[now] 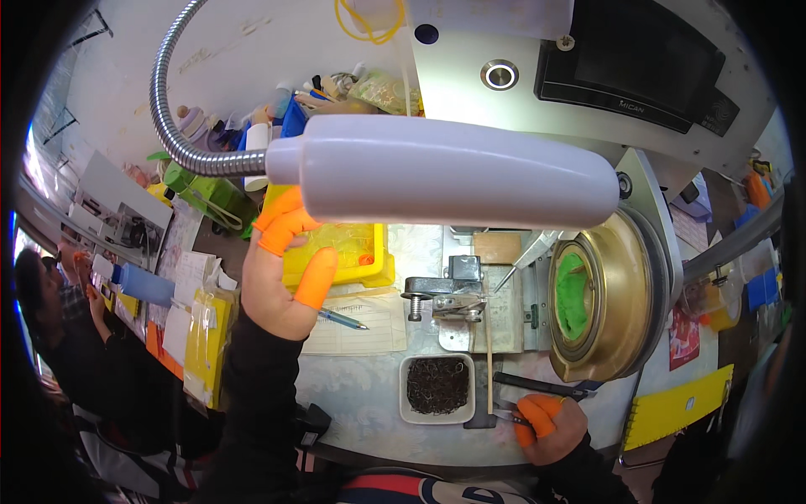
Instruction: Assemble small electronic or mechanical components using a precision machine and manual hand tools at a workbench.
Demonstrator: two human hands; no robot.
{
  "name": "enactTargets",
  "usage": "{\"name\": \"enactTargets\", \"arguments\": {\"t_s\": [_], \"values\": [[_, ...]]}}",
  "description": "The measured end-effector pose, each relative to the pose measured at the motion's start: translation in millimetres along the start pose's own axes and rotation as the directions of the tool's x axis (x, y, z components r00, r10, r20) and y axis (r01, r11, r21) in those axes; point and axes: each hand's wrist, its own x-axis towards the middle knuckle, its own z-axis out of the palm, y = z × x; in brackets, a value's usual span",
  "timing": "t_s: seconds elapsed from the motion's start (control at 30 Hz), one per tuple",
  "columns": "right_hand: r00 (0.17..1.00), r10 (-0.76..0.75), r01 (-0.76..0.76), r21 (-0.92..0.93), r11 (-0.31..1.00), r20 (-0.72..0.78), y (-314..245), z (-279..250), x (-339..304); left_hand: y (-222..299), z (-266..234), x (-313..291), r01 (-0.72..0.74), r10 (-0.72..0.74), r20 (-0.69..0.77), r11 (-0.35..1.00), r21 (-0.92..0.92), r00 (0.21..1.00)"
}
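Observation:
My left hand (281,277), with orange finger cots, reaches over the near left side of a yellow tray (382,273). Its thumb stands apart from the fingers; the lamp partly covers the fingertips, and I see nothing held. Low on the right, my right hand (554,430), also in orange cots, is closed round slim metal tweezers (509,413). Left of the tweezers sits a square white dish (406,415) full of fine dark wire-like pieces (438,385). Just beyond that hand lies a black flat tool (537,385). A thin wooden stick (489,357) points toward a small metal clamp fixture (453,298).
A white lamp head (453,172) on a flexible neck overhangs the bench. At right stands a brass-coloured round machine head (617,294) with a green centre. A pen (342,318) lies on a paper sheet (369,336). Another person (92,361) works at the far left.

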Motion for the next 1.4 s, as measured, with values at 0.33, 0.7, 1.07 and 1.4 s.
{"name": "enactTargets", "arguments": {"t_s": [0.33,0.7,1.07,1.4], "values": [[0.992,-0.119,0.129,0.313,0.941,-0.05,-36.8,-34.7,45.3,66.6,19.3,13.1,-0.393,0.343,0.269,0.905,0.162,0.9],[0.856,0.489,-0.204,0.979,0.023,0.167,-57.0,-0.3,102.6,49.6,40.7,6.5,-0.408,0.33,0.366,0.899,0.158,0.87],[0.701,0.713,0.205,0.952,-0.226,0.019,-65.0,11.5,130.6,46.6,44.7,10.2,-0.423,0.354,0.333,0.892,0.163,0.874],[0.776,0.623,0.265,0.945,-0.189,-0.093,-55.6,18.5,131.7,44.4,46.2,9.7,-0.445,0.386,0.313,0.884,0.142,0.868]]}}
